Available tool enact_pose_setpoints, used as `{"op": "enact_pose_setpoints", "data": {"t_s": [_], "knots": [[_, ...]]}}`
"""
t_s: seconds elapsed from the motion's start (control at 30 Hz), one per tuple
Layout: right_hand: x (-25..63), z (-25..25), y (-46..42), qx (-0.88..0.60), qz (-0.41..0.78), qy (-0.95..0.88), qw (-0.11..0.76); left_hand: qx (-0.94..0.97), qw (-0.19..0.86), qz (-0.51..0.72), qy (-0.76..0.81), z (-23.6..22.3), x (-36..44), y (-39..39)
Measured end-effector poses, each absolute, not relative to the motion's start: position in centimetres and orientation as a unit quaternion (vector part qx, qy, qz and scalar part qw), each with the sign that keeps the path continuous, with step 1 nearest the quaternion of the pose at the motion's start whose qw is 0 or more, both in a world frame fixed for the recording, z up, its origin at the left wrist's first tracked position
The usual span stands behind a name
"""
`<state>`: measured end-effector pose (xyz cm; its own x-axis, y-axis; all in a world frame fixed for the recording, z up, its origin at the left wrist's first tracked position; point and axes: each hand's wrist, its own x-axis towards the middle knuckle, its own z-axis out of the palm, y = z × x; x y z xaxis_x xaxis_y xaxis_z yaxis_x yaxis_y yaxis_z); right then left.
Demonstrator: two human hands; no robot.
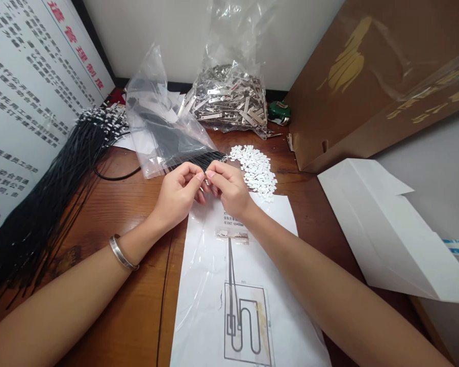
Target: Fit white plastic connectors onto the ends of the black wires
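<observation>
My left hand (181, 191) and my right hand (227, 186) meet above the top of a printed sheet (202, 285). Thumb and forefinger of each are pinched together, tip to tip. A tiny dark and shiny piece shows between the fingertips, too small to name. Just behind them, black wires (204, 161) with metal ends stick out of a clear plastic bag (149, 127). Close by my right hand lies a pile of small white plastic connector housings (254, 171).
At left lies a big bundle of black wires (57, 178) with white ends. A clear bag of flat metal clips (229, 99) stands at the back, beside a green tape measure (279, 113). A brown box (367, 76) and a folded white carton (390, 229) occupy the right.
</observation>
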<state>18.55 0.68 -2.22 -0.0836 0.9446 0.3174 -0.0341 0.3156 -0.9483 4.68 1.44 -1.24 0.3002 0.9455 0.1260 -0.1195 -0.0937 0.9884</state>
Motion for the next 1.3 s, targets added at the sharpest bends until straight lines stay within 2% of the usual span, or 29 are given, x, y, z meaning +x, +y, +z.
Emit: {"op": "enact_pose_setpoints", "data": {"t_s": [0.47,0.8,1.13,1.3], "knots": [[18.64,-2.69,0.79,-0.389,0.422,-0.61,0.547,0.578,0.562,0.469,0.361,-1.34,4.5,1.49],[18.51,-2.42,0.85,-0.347,0.528,-0.522,0.573,0.591,0.535,0.495,0.346,-1.15,4.83,1.15],[18.56,-2.48,0.53,-0.342,0.515,-0.548,0.564,0.586,0.538,0.492,0.354,-1.22,4.73,1.1],[18.47,-2.43,0.33,-0.348,0.469,-0.576,0.571,0.586,0.539,0.49,0.354,-1.03,4.72,1.05]]}}
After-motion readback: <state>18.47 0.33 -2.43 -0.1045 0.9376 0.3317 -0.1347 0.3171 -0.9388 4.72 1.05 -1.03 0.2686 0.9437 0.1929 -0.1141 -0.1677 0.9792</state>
